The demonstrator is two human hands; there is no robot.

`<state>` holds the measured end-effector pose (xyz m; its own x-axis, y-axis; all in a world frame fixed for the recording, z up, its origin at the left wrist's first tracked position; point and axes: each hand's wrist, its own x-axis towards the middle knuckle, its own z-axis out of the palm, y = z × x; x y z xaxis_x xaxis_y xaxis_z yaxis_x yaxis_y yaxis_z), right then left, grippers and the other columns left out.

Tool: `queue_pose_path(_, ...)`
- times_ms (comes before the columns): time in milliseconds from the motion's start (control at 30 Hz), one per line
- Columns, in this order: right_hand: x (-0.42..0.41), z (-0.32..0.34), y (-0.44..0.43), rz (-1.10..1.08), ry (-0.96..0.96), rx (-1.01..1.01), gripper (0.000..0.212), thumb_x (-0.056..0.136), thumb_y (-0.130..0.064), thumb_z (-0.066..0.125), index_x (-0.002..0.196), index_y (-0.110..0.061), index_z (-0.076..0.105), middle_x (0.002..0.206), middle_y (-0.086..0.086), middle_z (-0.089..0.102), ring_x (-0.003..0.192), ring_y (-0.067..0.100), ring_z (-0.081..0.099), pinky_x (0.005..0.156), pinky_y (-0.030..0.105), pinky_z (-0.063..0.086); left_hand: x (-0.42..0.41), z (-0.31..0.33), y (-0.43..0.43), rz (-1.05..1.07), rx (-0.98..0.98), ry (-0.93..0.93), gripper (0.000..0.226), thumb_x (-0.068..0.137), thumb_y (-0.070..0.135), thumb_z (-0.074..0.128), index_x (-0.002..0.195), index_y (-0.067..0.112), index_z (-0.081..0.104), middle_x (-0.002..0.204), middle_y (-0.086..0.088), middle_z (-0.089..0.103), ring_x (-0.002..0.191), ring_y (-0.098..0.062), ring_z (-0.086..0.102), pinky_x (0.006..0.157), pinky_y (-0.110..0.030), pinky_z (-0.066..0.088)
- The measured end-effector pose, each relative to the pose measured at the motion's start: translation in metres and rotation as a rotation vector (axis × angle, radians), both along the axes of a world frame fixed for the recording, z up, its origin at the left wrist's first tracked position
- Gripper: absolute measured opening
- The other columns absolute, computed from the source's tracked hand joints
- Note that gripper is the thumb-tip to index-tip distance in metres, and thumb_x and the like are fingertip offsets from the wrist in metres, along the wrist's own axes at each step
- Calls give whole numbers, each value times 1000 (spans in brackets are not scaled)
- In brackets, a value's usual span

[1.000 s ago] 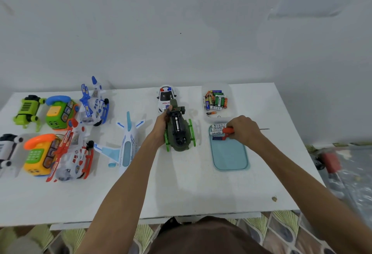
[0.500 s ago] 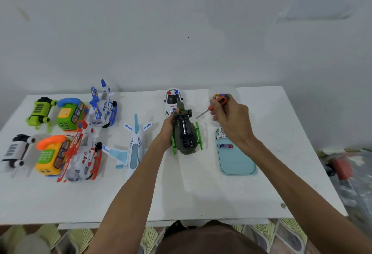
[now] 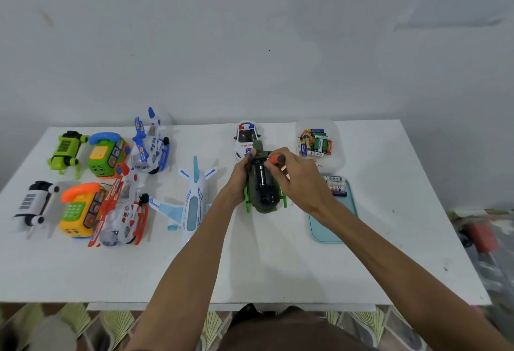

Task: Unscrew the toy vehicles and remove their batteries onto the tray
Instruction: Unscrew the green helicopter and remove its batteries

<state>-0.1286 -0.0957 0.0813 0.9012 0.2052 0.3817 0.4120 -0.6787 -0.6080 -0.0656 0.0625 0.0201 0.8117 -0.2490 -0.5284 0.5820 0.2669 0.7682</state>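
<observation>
Right hand (image 3: 300, 183) has brought orange-handled screwdriver (image 3: 276, 159) onto olive toy (image 3: 264, 197).

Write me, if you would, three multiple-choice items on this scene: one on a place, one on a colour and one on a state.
1. Where does the tray lie?
A) right of the green vehicle
B) left of it
C) on top of it

2. What colour is the handle of the screwdriver in the right hand?
A) blue
B) orange
C) yellow

3. What is the left hand doing?
A) gripping the green vehicle
B) lying flat, touching nothing
C) holding the screwdriver

Answers:
1 A, the tray sits beyond the vehicle's right side.
2 B, the orange handle shows at the top of the right hand.
3 A, the left hand wraps the vehicle's left side.
</observation>
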Motion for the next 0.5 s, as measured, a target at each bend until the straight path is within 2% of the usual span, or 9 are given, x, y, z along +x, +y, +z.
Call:
queue_pose_path(133,3,2,1,7,-40,-86,29,103,-40,49,110,-12,55,94,4,70,72,18,65,62,35,57,1,-1,0,3,16,5,39,104,45,48,100,13,70,81,-5,74,69,-19,72,67,-31,59)
queue_pose_path(267,23,20,11,-32,-30,-95,30,105,-38,46,105,-9,54,76,-1,64,56,8,57,53,26,50,2,-5,-3,-1,33,-9,38,108,39,43,96,11,67,75,-5,74,65,-19,72,60,-28,58)
queue_pose_path(333,36,29,14,-76,6,-51,27,105,-33,48,107,-7,53,65,-5,58,49,2,52,48,21,42,0,-7,-4,-4,5,-31,42,107,42,43,98,10,69,83,-9,74,72,-23,72,69,-32,60)
queue_pose_path(433,50,35,14,-95,80,66,24,105,-34,48,103,-10,51,66,3,67,52,15,64,53,38,54,1,-10,-4,22,6,-49,42,105,46,47,102,12,73,90,-11,72,78,-25,70,79,-37,59)
queue_pose_path(500,49,35,16,-101,160,157,26,104,-35,47,100,-10,51,70,4,70,56,15,69,60,41,59,3,-12,-3,34,7,-36,41,106,45,46,103,13,72,92,-11,72,80,-24,70,80,-37,58)
